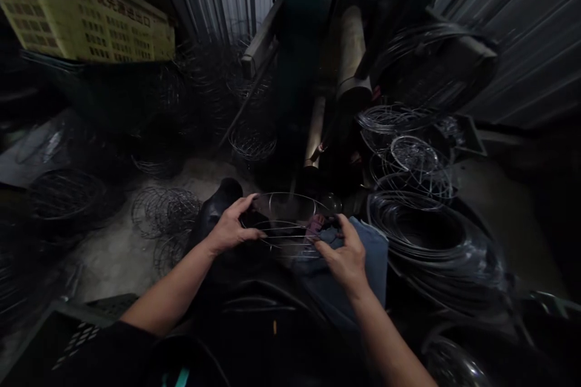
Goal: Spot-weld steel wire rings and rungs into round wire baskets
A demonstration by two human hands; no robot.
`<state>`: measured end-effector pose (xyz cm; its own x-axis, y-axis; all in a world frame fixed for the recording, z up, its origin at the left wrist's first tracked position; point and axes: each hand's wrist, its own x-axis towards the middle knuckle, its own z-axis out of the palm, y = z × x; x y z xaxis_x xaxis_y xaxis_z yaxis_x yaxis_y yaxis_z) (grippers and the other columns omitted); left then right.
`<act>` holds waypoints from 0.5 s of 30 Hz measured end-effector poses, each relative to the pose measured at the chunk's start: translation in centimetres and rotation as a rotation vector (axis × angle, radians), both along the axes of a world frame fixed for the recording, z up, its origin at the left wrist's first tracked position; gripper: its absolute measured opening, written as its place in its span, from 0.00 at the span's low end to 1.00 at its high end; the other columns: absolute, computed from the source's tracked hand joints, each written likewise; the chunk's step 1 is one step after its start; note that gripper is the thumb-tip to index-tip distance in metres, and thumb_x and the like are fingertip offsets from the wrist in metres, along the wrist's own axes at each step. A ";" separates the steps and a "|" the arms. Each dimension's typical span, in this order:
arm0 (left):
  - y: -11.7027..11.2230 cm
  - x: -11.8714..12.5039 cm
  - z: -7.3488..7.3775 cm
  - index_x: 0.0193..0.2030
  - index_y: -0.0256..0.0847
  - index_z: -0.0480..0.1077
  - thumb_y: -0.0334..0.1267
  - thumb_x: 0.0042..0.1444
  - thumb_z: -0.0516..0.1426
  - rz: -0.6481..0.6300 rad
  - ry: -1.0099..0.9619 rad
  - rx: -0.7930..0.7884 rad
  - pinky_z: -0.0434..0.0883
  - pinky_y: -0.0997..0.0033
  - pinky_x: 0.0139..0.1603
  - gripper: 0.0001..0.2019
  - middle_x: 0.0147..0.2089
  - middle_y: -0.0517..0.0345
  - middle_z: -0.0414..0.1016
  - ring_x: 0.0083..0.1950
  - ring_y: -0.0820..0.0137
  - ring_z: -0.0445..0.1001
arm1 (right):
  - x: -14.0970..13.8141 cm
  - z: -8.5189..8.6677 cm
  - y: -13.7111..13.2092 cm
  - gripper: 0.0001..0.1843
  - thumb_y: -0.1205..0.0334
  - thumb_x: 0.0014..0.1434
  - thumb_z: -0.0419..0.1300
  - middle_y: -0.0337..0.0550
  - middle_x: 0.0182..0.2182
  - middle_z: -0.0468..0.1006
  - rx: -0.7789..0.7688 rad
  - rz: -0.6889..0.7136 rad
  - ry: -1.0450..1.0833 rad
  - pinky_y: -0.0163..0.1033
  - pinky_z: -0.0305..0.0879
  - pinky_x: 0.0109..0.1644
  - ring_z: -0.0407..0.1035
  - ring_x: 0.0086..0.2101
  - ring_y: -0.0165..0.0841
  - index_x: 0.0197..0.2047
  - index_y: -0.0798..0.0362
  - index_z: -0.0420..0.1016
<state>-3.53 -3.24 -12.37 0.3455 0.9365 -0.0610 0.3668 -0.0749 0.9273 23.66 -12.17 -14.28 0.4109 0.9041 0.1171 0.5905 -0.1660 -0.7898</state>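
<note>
Between my two hands is a round wire frame (293, 195), made of thin metal rings joined by short uprights. My left hand (232, 227) grips its left side, thumb below and fingers at the upper ring. On the opposite side, my right hand (347, 254) holds the frame with the thumb toward me and the fingers partly hidden behind the wire. The frame is over my lap, in front of a dark apron (272, 338) and a blue cloth (372, 254).
Coils of wire (408, 242) are stacked at the right. Wire frames (166, 211) lie on the floor at the left. A yellow crate (91, 18) stands at the upper left. Ahead are a thick metal cylinder (353, 48) and a thinner rod (315, 127).
</note>
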 end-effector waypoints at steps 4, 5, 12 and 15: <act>0.8 0.9 1.7 0.63 0.44 0.66 0.39 0.40 0.68 -0.117 0.261 0.101 0.66 0.61 0.61 0.39 0.55 0.52 0.71 0.57 0.60 0.70 | 0.2 -1.3 -0.8 0.34 0.56 0.45 0.64 0.57 0.52 0.75 -0.096 0.123 -0.170 0.59 0.62 0.58 0.68 0.53 0.52 0.56 0.56 0.70; 1.0 1.2 1.8 0.63 0.45 0.66 0.38 0.41 0.67 -0.162 0.307 0.108 0.66 0.60 0.62 0.38 0.56 0.52 0.71 0.57 0.59 0.70 | 0.5 -1.6 -1.2 0.33 0.57 0.45 0.64 0.56 0.53 0.75 -0.105 0.162 -0.197 0.59 0.62 0.59 0.67 0.54 0.52 0.55 0.55 0.71; 1.5 3.0 1.1 0.66 0.45 0.62 0.41 0.44 0.65 -0.260 0.408 0.115 0.65 0.53 0.64 0.39 0.61 0.49 0.68 0.62 0.55 0.67 | 8.0 -1.6 -1.6 0.33 0.49 0.51 0.61 0.60 0.52 0.75 -0.061 -0.109 -0.143 0.53 0.63 0.59 0.69 0.53 0.48 0.55 0.61 0.71; 1.2 2.8 0.3 0.66 0.45 0.61 0.44 0.44 0.66 -0.216 0.359 0.109 0.61 0.50 0.67 0.40 0.65 0.47 0.64 0.66 0.54 0.63 | 14.4 -1.3 -0.9 0.34 0.52 0.51 0.61 0.66 0.52 0.73 -0.240 -0.529 -0.224 0.55 0.61 0.59 0.66 0.55 0.52 0.57 0.64 0.68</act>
